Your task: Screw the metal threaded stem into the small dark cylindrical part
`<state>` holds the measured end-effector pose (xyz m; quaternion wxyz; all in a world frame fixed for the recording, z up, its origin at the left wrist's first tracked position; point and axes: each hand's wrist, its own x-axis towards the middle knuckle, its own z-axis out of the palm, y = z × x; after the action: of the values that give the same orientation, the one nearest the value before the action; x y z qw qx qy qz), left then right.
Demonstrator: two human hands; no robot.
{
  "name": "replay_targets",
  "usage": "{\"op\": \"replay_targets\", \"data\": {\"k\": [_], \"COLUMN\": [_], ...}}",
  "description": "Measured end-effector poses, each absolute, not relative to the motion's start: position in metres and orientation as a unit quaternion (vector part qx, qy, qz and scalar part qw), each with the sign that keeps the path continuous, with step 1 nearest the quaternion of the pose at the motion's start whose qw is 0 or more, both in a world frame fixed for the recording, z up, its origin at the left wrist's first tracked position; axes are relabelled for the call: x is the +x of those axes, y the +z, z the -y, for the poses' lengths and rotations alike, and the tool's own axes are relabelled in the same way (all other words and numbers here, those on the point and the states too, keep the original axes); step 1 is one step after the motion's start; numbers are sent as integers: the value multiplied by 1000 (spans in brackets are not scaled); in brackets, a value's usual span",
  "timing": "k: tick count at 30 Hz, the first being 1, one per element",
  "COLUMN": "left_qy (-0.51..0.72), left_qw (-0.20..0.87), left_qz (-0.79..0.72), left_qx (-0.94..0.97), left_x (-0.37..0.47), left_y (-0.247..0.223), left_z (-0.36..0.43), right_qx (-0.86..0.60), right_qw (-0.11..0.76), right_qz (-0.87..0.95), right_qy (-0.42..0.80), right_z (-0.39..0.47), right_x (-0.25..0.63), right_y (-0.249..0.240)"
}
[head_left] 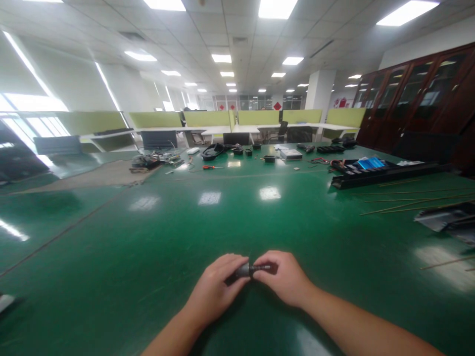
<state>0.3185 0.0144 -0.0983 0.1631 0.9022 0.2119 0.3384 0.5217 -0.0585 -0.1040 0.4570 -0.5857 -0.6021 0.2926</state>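
Observation:
My left hand (218,284) is closed around a small grey cylinder (243,270), low in the middle of the head view. A thin dark shaft (261,267) sticks out of the cylinder's right end. The fingers of my right hand (284,277) are closed around this shaft, thumb below and index finger above. Both hands are close together just over the green tabletop (178,237). What the small part is exactly is too small to tell.
An orange screwdriver (211,167) lies farther back. Behind it are a black case (213,151), a white box (291,154) and small black trays. At the right are a long black rail (386,175) and thin rods (408,201); at the left back, a heap of parts (148,160).

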Motion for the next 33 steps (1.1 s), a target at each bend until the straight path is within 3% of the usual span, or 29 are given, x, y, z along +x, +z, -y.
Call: {"op": "replay_targets", "data": {"k": [33], "left_qy": [337], "left_qw": [131], "left_qz": [-225], "left_qx": [905], "left_x": [313], "left_y": [-93], "left_z": [-18], "right_qx": [-593], "right_qw": [467], "right_qz": [570], "right_qy": [325], "right_z": [60], "right_x": [520], "right_y": [-105]}}
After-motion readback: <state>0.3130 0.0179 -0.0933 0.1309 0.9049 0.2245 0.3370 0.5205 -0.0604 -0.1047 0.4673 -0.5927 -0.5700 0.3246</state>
